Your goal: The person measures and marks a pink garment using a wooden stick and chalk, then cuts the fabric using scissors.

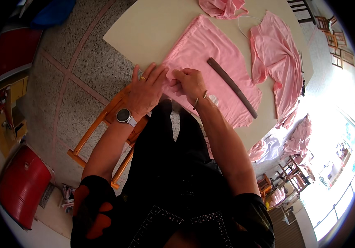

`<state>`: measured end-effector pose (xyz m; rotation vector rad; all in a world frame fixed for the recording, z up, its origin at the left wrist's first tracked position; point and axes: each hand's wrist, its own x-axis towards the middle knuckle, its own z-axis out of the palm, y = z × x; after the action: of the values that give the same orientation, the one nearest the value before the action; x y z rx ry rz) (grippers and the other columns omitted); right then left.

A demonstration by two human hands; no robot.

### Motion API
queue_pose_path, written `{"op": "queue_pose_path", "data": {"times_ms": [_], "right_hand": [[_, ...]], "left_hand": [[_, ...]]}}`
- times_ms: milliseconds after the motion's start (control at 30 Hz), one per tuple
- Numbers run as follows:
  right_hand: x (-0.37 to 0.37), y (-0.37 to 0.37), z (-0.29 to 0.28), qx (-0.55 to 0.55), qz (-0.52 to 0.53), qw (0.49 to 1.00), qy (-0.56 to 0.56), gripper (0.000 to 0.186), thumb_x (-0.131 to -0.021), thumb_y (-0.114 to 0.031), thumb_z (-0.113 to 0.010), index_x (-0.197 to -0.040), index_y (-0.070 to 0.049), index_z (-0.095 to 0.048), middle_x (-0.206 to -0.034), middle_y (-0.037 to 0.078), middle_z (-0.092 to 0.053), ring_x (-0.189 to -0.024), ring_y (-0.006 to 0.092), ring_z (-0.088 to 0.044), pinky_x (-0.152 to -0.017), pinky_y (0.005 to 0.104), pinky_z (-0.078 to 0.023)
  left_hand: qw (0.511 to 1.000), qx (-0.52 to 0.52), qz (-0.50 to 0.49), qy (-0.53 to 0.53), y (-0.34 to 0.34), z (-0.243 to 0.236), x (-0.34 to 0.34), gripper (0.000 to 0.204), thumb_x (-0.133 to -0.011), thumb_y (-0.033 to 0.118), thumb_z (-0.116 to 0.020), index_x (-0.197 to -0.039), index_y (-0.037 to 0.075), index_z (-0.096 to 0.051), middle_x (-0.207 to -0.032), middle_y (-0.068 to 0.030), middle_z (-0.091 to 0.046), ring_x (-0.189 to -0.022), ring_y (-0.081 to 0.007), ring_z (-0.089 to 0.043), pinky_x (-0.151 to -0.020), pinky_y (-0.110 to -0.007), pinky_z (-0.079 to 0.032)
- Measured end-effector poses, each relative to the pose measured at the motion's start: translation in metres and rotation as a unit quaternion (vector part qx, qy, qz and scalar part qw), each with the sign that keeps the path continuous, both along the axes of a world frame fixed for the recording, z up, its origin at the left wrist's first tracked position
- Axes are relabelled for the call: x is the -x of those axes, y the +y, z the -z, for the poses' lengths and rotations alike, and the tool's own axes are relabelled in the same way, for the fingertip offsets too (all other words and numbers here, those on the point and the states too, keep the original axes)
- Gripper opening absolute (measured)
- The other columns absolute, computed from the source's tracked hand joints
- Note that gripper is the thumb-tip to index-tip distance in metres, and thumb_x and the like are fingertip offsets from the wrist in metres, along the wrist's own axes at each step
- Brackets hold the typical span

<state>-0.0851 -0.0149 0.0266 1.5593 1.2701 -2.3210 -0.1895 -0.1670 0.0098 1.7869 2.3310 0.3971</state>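
A pink piece of fabric point(208, 41) lies spread on the pale table, gathered along its right side. My left hand point(146, 89) rests at its near left edge, fingers stretched out and lying flat, with a ring and a wristwatch showing. Close beside it, my right hand point(190, 84) is closed in a pinch on the fabric near the same edge; the fingertips are partly hidden. A dark, slightly curved flat stick point(232, 87) lies across the fabric to the right of my right hand. A small whitish piece point(214, 99) shows beside my right wrist.
More pink garments point(278, 62) and a bunched pink cloth point(223, 7) lie on the table point(138, 31), with a thin pale cord point(243, 29). A wooden chair point(99, 128) stands under my left arm. At far left is a red padded seat point(23, 186); chairs with cloths stand lower right.
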Motion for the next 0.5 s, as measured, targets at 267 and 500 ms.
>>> {"op": "queue_pose_path", "data": {"times_ms": [267,500], "right_hand": [[-0.001,0.007,0.009,0.001,0.022,0.999,-0.03,0.02,-0.09,-0.013,-0.064,-0.087,0.007,-0.067,-0.071,0.013,-0.067,-0.051,0.0182,-0.063,-0.04,0.0286,-0.047],[-0.015,0.025,0.0,-0.01,0.028,0.998,-0.046,0.019,-0.087,-0.012,-0.068,-0.083,0.007,-0.069,-0.072,0.013,-0.068,-0.05,0.0177,-0.062,-0.04,0.0288,-0.046]], "left_hand": [[1.0,-0.005,-0.009,-0.002,-0.001,0.005,-0.002,0.044,-0.093,0.022,-0.062,-0.135,0.01,-0.056,-0.143,-0.0037,-0.05,-0.137,-0.0247,-0.043,-0.112,-0.063,-0.026],[1.0,0.0,-0.01,-0.011,-0.001,0.005,-0.002,0.04,-0.097,0.022,-0.058,-0.134,0.008,-0.056,-0.143,-0.0047,-0.05,-0.136,-0.0251,-0.043,-0.112,-0.063,-0.026]]}}
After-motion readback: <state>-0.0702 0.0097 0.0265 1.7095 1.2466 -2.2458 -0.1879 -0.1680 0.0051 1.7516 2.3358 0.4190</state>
